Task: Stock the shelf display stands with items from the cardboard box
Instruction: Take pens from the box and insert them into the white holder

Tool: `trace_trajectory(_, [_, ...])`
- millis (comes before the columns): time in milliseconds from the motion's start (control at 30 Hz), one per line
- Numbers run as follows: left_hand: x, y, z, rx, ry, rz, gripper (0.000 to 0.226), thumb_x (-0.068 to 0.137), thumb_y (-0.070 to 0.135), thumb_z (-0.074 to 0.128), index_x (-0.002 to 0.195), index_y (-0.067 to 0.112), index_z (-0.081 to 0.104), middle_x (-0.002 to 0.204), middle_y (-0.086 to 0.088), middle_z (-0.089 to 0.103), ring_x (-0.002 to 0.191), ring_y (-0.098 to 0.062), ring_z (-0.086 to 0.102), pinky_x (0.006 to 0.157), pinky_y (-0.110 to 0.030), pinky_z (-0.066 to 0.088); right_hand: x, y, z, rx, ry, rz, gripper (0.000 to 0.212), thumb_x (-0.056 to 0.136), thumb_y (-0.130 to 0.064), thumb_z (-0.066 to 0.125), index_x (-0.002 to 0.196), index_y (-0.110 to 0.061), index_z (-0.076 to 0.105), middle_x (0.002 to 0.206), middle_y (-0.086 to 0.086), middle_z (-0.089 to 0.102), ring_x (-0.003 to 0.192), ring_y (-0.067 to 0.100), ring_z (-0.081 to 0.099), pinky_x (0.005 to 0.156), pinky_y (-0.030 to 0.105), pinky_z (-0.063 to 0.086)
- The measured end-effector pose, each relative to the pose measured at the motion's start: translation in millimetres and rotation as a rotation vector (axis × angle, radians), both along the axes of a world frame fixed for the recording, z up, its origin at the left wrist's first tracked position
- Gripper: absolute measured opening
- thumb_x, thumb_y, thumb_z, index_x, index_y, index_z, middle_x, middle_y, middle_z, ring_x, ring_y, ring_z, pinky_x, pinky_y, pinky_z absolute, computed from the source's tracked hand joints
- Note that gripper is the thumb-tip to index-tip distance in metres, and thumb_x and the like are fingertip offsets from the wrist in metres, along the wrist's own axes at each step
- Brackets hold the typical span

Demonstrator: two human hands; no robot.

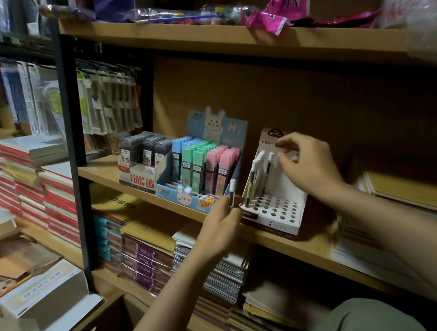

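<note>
A white display stand (281,216) with rows of round holes sits on the middle wooden shelf (303,249). Several white-capped pens (255,179) stand in its left-hand holes. My left hand (220,226) grips a few more white-capped pens (232,193) just in front of the stand's left corner. My right hand (306,165) hovers over the stand's back, fingers loosely curled beside a standing pen (268,169); I cannot tell whether it touches that pen. An open cardboard box (12,252) lies at the lower left.
Left of the stand are a rabbit-printed tray of pastel lead cases (206,167) and a tray of black lead cases (142,157). Notebooks (151,257) fill the shelf below. Stacked red-edged books (31,190) and a white carton (46,293) lie left. Pink bags (282,11) rest above.
</note>
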State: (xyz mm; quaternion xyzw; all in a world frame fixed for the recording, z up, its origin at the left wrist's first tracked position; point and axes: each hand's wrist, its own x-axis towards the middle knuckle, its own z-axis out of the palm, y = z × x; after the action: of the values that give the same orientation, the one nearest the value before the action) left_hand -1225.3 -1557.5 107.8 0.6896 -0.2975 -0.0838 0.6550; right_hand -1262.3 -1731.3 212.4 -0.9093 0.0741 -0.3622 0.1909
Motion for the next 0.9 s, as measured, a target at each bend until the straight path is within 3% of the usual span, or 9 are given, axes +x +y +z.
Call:
trace_trajectory(67, [-3.3,2.8,7.3,-0.211,0.286,-0.233,0.026,0.098,0.007,0.044,0.122,0.012,0.053,0.092,-0.006,0.058,0.073,-0.012,0.050,0.068,-0.029,0.043,-15.0,4.7,-0.2,0.159,0.032,0.181,0.018,0.093,-0.018,0.064,0.110,-0.021,0.067,0.098,-0.003,0.069,0.081,0.009,0.068,0.071,0.023,0.058])
trace_trajectory(133, [-6.7,3.3,10.2,-0.304,0.403,-0.424,0.031,0.096,0.005,0.047,0.126,0.010,0.051,0.090,-0.002,0.064,0.069,-0.009,0.048,0.066,-0.025,0.038,-23.3,12.6,-3.9,0.241,0.128,0.335,0.020,0.090,-0.020,0.068,0.110,-0.024,0.070,0.096,-0.006,0.071,0.087,0.008,0.070,0.076,0.025,0.058])
trace_trajectory(333, [-11.6,3.6,10.9,-0.339,0.413,-0.629,0.040,0.096,0.009,0.046,0.136,0.008,0.042,0.108,-0.007,0.067,0.069,-0.009,0.046,0.065,-0.021,0.042,-25.4,22.9,-13.7,0.233,0.158,0.457,0.027,0.083,-0.019,0.076,0.106,-0.030,0.071,0.096,-0.008,0.073,0.090,0.003,0.069,0.079,0.024,0.057])
trace_trajectory(433, [-10.3,4.5,12.1,-0.369,0.440,-0.687,0.041,0.098,0.005,0.042,0.139,0.005,0.037,0.110,-0.009,0.067,0.068,-0.009,0.046,0.064,-0.020,0.041,-25.6,21.8,-18.6,0.335,0.217,0.495,0.027,0.084,-0.013,0.075,0.108,-0.024,0.072,0.095,-0.003,0.075,0.088,0.009,0.072,0.078,0.028,0.058])
trace_trajectory(533, [-10.2,4.4,15.2,-0.378,0.465,-0.705,0.041,0.098,0.009,0.045,0.138,0.005,0.041,0.112,-0.010,0.067,0.077,-0.013,0.055,0.072,-0.025,0.046,-26.1,23.3,-19.1,0.397,0.227,0.533,0.023,0.084,-0.007,0.073,0.105,-0.017,0.072,0.089,0.001,0.076,0.083,0.013,0.073,0.074,0.022,0.058])
trace_trajectory(633, [-7.2,1.0,14.2,-0.267,0.245,-0.392,0.037,0.091,0.020,0.060,0.127,0.014,0.057,0.116,0.000,0.068,0.102,-0.015,0.064,0.087,-0.028,0.051,-24.6,13.1,-1.0,0.417,0.057,0.461,0.023,0.084,-0.002,0.070,0.102,-0.017,0.070,0.094,0.004,0.073,0.085,0.015,0.072,0.072,0.021,0.058])
trace_trajectory(733, [-2.0,-2.0,4.6,-0.098,-0.080,0.051,0.025,0.092,0.019,0.063,0.116,0.022,0.060,0.117,0.005,0.060,0.109,-0.012,0.058,0.092,-0.030,0.052,-22.5,-8.5,19.1,0.216,-0.086,0.295,0.022,0.086,-0.007,0.070,0.107,-0.015,0.068,0.098,0.000,0.071,0.089,0.010,0.070,0.075,0.026,0.060])
trace_trajectory(833, [-3.0,-9.3,-8.7,0.154,-0.522,0.126,0.030,0.093,0.032,0.057,0.122,0.029,0.057,0.133,0.009,0.046,0.125,-0.006,0.039,0.105,-0.027,0.037,-16.7,-20.6,14.4,0.050,-0.125,0.174,0.020,0.086,-0.012,0.071,0.106,-0.015,0.069,0.098,-0.001,0.071,0.090,0.010,0.069,0.081,0.031,0.059])
trace_trajectory(900, [-5.7,-17.4,-18.1,0.365,-0.743,0.127,0.041,0.092,0.048,0.049,0.132,0.039,0.048,0.145,0.011,0.038,0.136,-0.012,0.024,0.111,-0.036,0.025,-11.1,-21.2,4.7,0.024,-0.153,0.161,0.020,0.085,-0.013,0.073,0.105,-0.015,0.070,0.096,-0.002,0.071,0.089,0.010,0.069,0.081,0.029,0.058])
